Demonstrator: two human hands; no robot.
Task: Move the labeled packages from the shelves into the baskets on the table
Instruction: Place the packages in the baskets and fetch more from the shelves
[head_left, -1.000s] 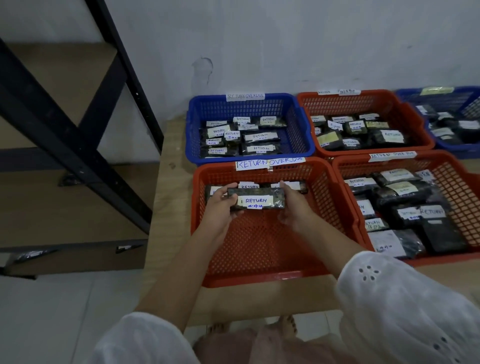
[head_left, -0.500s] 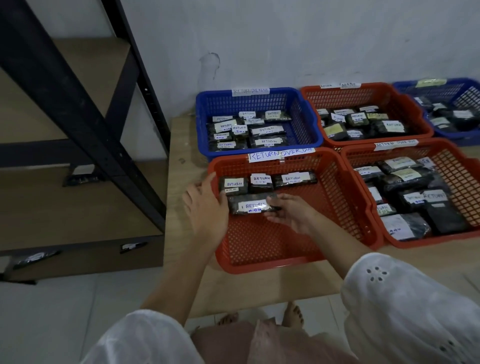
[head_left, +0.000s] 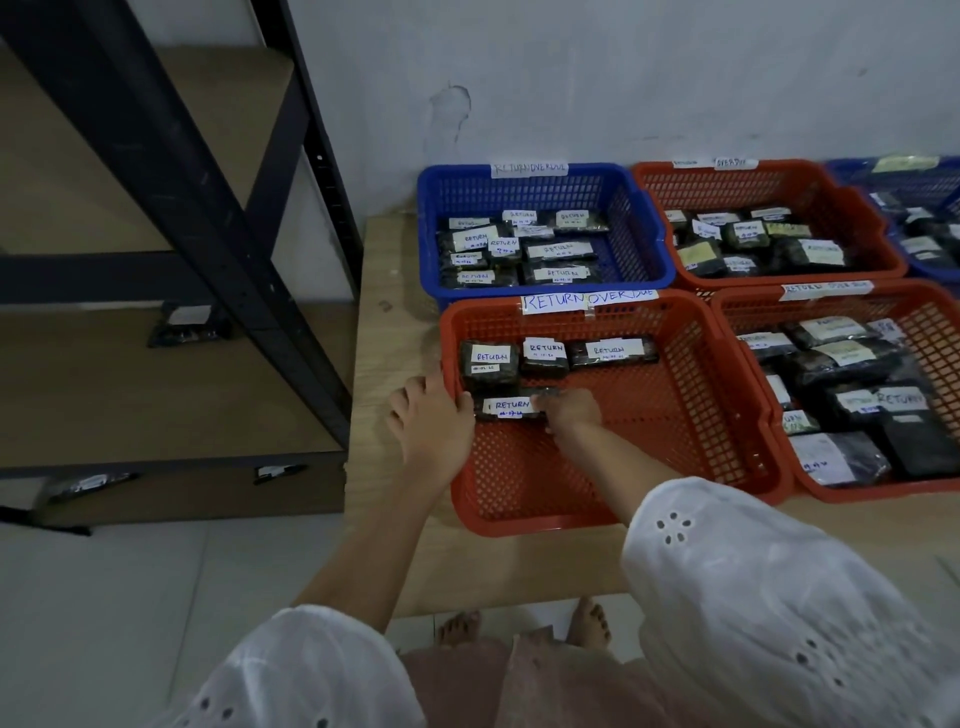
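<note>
A dark package with a white RETURN label (head_left: 511, 408) lies on the floor of the near red basket (head_left: 524, 522), which is tagged RETURN OVERDUE. My right hand (head_left: 571, 415) curls over the package's right end. Fingers spread, my left hand (head_left: 431, 423) rests on the basket's left rim, its thumb beside the package's left end. Three more labeled packages (head_left: 544, 356) sit in a row at the back of this basket. Another package (head_left: 187, 322) lies on the middle shelf board at left.
A blue basket (head_left: 647, 223) and other red baskets (head_left: 774, 467) hold several labeled packages on the wooden table (head_left: 384, 519). The black metal shelf frame (head_left: 291, 332) stands close on the left. Two more packages (head_left: 88, 486) lie on the lowest shelf. My bare feet show below.
The package went from held above the basket to lying on its floor. My left hand let go and moved onto the left rim. The view swung left and closer.
</note>
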